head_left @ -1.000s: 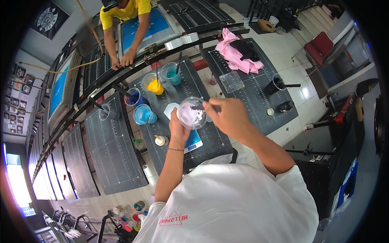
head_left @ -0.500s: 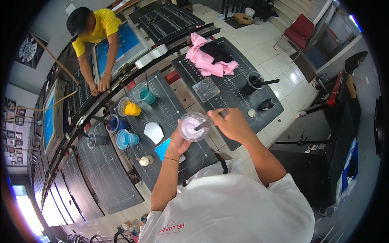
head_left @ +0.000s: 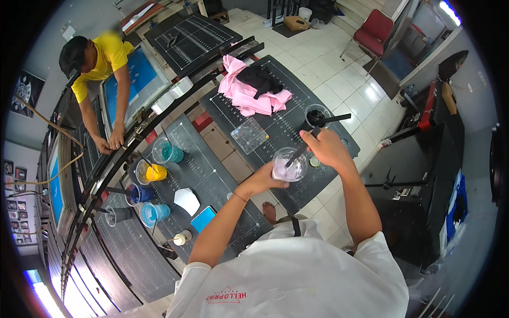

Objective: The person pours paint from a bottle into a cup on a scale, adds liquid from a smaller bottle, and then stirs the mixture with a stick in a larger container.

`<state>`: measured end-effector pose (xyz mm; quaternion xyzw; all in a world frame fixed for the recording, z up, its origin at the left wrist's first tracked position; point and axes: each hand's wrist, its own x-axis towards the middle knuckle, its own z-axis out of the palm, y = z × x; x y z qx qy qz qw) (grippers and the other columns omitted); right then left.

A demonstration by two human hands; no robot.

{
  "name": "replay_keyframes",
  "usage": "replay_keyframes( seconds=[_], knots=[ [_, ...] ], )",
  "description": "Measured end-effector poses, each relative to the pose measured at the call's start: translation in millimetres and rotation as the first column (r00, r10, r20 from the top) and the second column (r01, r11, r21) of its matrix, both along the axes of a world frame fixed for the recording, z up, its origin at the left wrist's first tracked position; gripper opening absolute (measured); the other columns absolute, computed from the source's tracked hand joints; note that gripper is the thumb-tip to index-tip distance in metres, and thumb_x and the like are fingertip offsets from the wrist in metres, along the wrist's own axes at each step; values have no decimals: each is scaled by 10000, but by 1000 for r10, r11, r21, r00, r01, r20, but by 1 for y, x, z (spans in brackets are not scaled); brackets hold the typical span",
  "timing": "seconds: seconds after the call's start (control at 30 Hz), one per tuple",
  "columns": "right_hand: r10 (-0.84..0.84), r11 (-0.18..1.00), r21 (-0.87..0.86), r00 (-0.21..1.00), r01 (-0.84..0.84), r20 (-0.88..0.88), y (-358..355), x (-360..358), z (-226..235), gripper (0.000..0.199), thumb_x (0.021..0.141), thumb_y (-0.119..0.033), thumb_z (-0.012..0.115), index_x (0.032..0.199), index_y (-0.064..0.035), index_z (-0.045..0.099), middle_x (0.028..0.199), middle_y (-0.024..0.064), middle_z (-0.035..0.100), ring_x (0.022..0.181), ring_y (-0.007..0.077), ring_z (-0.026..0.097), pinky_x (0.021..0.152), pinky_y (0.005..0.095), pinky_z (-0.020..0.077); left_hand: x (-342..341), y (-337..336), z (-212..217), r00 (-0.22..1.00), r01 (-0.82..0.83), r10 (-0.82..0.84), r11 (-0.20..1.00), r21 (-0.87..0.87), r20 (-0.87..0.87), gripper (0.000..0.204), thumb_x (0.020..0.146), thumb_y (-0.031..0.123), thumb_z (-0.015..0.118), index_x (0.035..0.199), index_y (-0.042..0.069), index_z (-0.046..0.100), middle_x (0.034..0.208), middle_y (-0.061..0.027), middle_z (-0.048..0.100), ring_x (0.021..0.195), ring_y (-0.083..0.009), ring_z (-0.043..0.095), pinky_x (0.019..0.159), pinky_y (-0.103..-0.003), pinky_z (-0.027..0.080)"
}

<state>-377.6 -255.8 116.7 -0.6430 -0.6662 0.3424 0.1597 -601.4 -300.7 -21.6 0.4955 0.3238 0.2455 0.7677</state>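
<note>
My left hand (head_left: pixel 259 181) is closed around a clear plastic cup (head_left: pixel 290 165) with pale lilac ink in it. The cup is held in the air over the gap and near end of the right black platen board (head_left: pixel 297 183). In my right hand (head_left: pixel 330 149) is a dark spatula (head_left: pixel 300 152), gripped by its upper end, its lower end inside the cup. Just behind that hand stands a cup of black ink (head_left: pixel 316 117) with a dark handle sticking out. A small round lid (head_left: pixel 315 161) lies on the board beside the held cup.
On the left board (head_left: pixel 183 140) stand teal (head_left: pixel 168 151), yellow (head_left: pixel 155 172), dark blue (head_left: pixel 140 194) and light blue (head_left: pixel 155 213) ink cups, a white paper piece (head_left: pixel 186 202), a blue flat item (head_left: pixel 203 219) and a small bottle (head_left: pixel 183 237). A co-worker (head_left: pixel 108 61) leans over a screen frame.
Both hands have moved right with the cup and spatula, from above the gap between boards toward the right board. My view has shifted too. The co-worker's hands stay at the frame edge.
</note>
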Motion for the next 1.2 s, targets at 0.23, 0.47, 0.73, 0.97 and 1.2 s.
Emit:
replay_keyframes(
  seconds=[0.23,0.47,0.73,0.97,1.2],
  knots=[
    [-27,993,117,982,5,186,18,-5,-2,558,958,-519,591,776,-3,701,627,164,649,660,363,665,632,450,498,47,52,-35,889,-225,409,784,579,-208,673,726,53,834,1331,65,540,1290,-132,640,1138,-333,640,985,-398,509],
    [18,982,181,982,-53,190,19,22,-20,603,894,-587,644,841,11,705,721,187,680,702,360,681,651,451,508,71,61,-36,822,-330,505,800,501,-265,772,738,82,856,1398,57,456,1321,-158,631,1228,-308,618,1025,-382,495],
    [-442,791,241,797,563,-413,-12,129,-35,395,930,-387,695,995,0,652,734,23,583,686,122,547,664,290,461,61,49,-35,762,-307,528,804,509,-375,960,769,70,825,1542,23,258,1440,-240,527,1342,-385,517,1121,-413,419],
    [-351,842,248,835,480,-424,-45,158,-205,774,765,-243,839,1399,6,469,1271,159,583,875,207,628,793,333,527,33,-9,-50,760,-442,604,750,492,-240,833,861,52,755,1527,-40,264,1512,-253,444,1439,-337,414,1206,-405,316],
    [-562,792,128,794,598,-230,-33,119,-211,883,734,-391,870,1428,10,499,1281,218,608,984,280,678,876,380,538,15,-60,-17,854,-365,450,876,317,-261,638,895,40,723,1459,-11,430,1463,-206,518,1379,-332,497,1157,-447,390]
  ],
)
